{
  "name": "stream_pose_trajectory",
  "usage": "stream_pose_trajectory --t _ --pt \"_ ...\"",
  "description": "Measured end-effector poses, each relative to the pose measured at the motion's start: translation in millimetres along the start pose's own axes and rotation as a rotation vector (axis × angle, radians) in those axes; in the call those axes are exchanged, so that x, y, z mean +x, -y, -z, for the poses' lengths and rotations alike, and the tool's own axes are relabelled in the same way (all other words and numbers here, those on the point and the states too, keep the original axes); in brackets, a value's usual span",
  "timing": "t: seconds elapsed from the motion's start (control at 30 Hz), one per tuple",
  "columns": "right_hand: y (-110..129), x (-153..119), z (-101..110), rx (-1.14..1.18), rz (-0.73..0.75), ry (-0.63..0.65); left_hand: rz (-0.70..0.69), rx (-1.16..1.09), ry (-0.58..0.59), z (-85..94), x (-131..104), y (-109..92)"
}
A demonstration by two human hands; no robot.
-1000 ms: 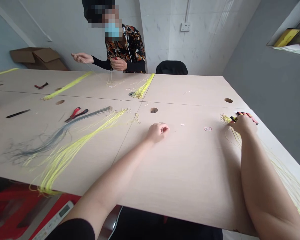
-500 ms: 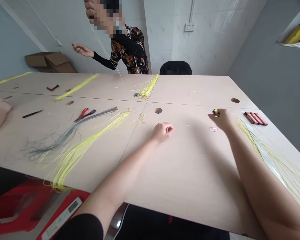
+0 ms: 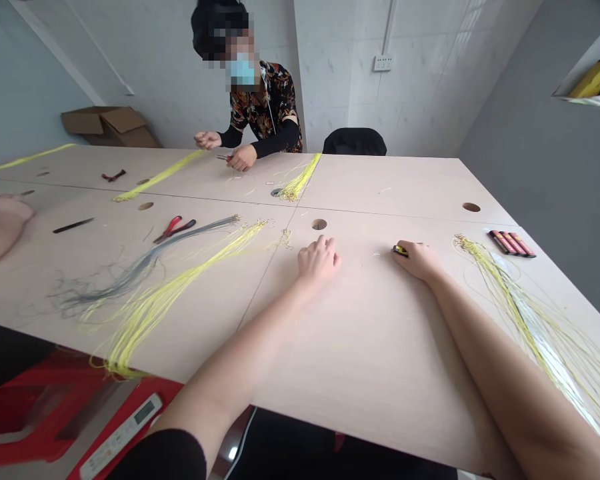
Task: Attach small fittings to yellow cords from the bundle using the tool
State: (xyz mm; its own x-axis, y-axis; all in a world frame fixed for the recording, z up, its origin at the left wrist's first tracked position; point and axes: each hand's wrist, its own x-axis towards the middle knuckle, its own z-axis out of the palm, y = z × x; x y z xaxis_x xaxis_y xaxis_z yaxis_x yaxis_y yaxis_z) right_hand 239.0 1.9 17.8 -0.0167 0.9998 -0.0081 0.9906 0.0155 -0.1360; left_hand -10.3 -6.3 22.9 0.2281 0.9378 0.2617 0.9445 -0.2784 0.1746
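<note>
My left hand (image 3: 319, 261) rests low over the table, palm down, with its fingers slightly bent and apart. I see nothing held in it. Just left of it lies a small tangle of gold hooks (image 3: 285, 239) at the end of the yellow lines (image 3: 190, 280). My right hand (image 3: 420, 260) is closed around a small yellow-and-black object (image 3: 401, 251), whose kind I cannot make out. Further right, a bundle of pale yellow lines with gold hooks (image 3: 464, 244) lies along a clear plastic strip (image 3: 525, 313).
Red-and-black pliers (image 3: 174, 229) and grey lines (image 3: 145, 260) lie on the left. Red-and-black battery-like sticks (image 3: 512, 243) sit at right. A masked co-worker (image 3: 265, 107) stands opposite; another person's hand (image 3: 7, 210) is at far left. The table (image 3: 370, 347) has round holes.
My right hand has moved left and nearer with the yellow-and-black object. My left hand has shifted slightly left, its fingers uncurled. The co-worker opposite has lowered both hands to the table.
</note>
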Motion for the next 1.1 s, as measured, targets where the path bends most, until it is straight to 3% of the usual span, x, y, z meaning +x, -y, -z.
stream_pose_trajectory --t 0.13,0.27,0.93,1.1 --pt "-3 1 -1 0.075 0.006 -0.019 0.207 0.18 0.149 4.8 -3 -6" --pt "-4 2 -1 0.071 0.005 -0.023 0.304 0.236 0.272 2.2 -4 -10" --pt "-1 4 -2 0.027 -0.011 0.0 0.334 0.136 0.295 -0.3 0 1" --pt "-1 3 -2 0.033 -0.009 -0.002 0.32 0.213 0.266 1.6 -2 -4"
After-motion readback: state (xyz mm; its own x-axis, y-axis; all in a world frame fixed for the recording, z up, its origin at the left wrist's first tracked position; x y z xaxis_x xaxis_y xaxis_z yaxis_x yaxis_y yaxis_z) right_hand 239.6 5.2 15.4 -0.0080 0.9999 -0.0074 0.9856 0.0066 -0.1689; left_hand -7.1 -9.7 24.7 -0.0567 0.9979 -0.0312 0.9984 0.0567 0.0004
